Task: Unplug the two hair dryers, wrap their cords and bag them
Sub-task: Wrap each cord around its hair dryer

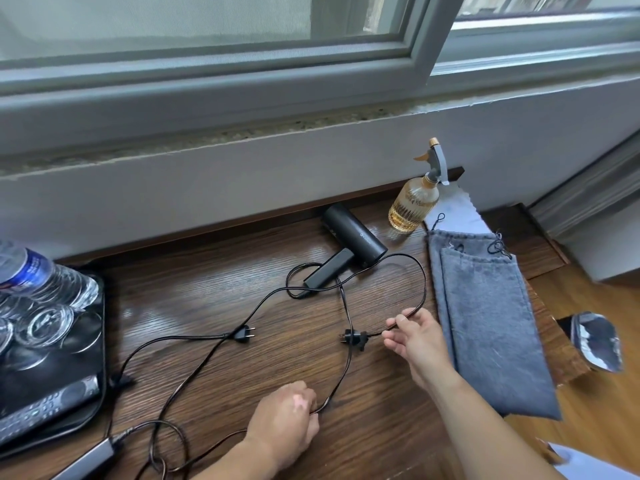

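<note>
My right hand (415, 337) had its fingers (398, 321) loosely curled, forefinger and thumb pinching a looping black cord (424, 282) just behind its black two-pin plug (353, 339), which lay on the dark wooden table (214, 282) a little to the left of those fingers. My left hand (284, 420), nearer me, was curled tight. Its fingertips were tucked under, so I could only see a lower black cord (343, 372) coming out of the pinch at its right edge.

The cords crossed and tangled between my hands, and I could not tell whether I held one line or two, nor which dryer each ran to. A second black plug (244, 333) lay free on the table, well left of my right fingers.

The black folded hair dryer (353, 237) lay beyond both hands, against the wall below the window (207, 36), with cord looped around its handle. The other dryer showed only as a grey handle (86, 459) left of my left hand, cut off by the bottom edge.

Two flat grey fabric drawstring bags (485, 323) lay overlapped just right of my right hand, their near end hanging past the table edge. An amber ribbed glass spray bottle (412, 206) stood beyond them, beside the dryer.

Far to the left of my fingers sat a black tray (98, 341), cut off by the frame. It held a clear plastic water bottle (41, 275), upturned glasses (48, 323) and a grey remote control (45, 407).
</note>
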The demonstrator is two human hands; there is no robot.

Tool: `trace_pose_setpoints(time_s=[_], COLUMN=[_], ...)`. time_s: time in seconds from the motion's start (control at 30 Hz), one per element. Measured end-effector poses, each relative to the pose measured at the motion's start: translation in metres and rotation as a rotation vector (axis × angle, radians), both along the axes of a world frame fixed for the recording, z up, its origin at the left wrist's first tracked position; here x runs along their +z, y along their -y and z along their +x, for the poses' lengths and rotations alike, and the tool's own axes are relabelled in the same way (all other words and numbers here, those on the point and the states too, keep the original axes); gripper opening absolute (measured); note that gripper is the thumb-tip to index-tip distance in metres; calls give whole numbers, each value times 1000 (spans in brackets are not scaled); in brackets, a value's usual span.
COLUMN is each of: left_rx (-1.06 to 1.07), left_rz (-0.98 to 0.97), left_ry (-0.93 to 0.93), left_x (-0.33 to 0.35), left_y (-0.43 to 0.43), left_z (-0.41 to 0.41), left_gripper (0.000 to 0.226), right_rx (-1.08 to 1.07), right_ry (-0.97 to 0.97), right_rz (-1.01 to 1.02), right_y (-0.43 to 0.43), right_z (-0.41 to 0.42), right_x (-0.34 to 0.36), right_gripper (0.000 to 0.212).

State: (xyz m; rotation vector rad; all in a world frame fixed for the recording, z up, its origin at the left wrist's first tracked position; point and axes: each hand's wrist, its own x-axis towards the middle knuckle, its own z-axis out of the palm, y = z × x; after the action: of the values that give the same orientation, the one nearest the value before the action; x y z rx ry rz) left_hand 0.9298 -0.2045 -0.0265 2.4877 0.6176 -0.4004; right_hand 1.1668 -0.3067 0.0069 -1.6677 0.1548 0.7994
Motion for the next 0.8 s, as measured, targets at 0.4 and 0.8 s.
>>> trace_pose_setpoints(time_s=[0.4,0.8], left_rx=[136,653], left_rz=[-93,192], left_ry=[189,269], left_x=[18,37], left_y=[-25,-111], left_z=[-44,-246], left_gripper=[28,32], right_rx=[319,502], right_ry=[187,-82], right_rz=[105,183], right_y=[-17,-118], right_z=[-28,-179], right_x=[112,62], right_gripper=[16,25])
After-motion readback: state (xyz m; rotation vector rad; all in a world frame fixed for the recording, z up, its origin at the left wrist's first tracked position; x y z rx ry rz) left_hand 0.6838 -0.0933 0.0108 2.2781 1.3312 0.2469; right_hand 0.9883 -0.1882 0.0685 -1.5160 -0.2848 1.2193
